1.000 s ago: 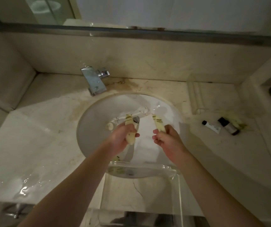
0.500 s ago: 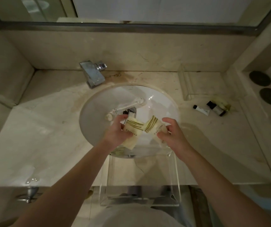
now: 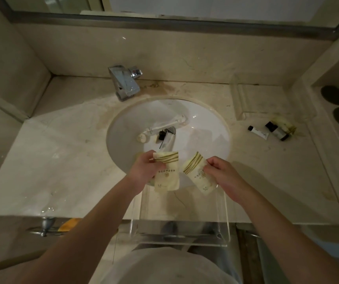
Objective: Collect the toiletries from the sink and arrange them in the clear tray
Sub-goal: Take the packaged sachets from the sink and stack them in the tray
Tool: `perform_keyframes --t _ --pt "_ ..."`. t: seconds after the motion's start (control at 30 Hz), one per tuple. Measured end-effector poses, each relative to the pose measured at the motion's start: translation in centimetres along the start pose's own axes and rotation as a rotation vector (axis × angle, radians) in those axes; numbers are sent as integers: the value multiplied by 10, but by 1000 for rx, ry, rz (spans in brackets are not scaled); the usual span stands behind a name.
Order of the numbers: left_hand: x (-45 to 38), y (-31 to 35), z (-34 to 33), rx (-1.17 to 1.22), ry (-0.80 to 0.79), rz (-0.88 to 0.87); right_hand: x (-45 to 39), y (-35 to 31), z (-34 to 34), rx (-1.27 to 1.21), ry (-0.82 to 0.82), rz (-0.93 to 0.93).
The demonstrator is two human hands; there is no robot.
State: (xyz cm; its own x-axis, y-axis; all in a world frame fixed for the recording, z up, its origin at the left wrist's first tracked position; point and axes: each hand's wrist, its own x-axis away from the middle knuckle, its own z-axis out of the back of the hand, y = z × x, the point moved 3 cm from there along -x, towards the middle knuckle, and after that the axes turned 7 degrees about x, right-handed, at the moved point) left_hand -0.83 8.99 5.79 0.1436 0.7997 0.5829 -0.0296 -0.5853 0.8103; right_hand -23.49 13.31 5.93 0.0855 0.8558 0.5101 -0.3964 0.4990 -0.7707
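Two cream sachets are hanging at frame centre above the clear tray (image 3: pixel 224 222); the left hand (image 3: pixel 144 171) is pinching the left sachet (image 3: pixel 166 175); the right hand (image 3: pixel 224 177) is pinching the right sachet (image 3: pixel 199 177); a toothbrush packet (image 3: pixel 162 126) is lying in the sink (image 3: pixel 211 124).

Two bare forearms, no sleeves, bare hands (image 3: pixel 144 171), light grey garment (image 3: pixel 164 267) below

Dim, warm light; glare on the wet countertop (image 3: pixel 47 208) (left side); wide-angle bending at edges, slight softness.
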Motion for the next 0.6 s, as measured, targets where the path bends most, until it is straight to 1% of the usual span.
perform_keyframes --t 0.17,0.33,0.4,0.47,0.6 --pt "18 -6 3 -65 -79 -3 4 1 -2 51 -47 8" --pt "36 -14 2 -195 -136 41 12 3 -4 181 -158 52" --pt "42 -20 1 -302 -187 44 13 8 -6 263 -180 70" --pt "48 -25 1 -471 -213 21 14 11 -9 390 -216 92" --pt "58 -37 -1 -790 -231 -38 21 12 -22 660 -353 142"
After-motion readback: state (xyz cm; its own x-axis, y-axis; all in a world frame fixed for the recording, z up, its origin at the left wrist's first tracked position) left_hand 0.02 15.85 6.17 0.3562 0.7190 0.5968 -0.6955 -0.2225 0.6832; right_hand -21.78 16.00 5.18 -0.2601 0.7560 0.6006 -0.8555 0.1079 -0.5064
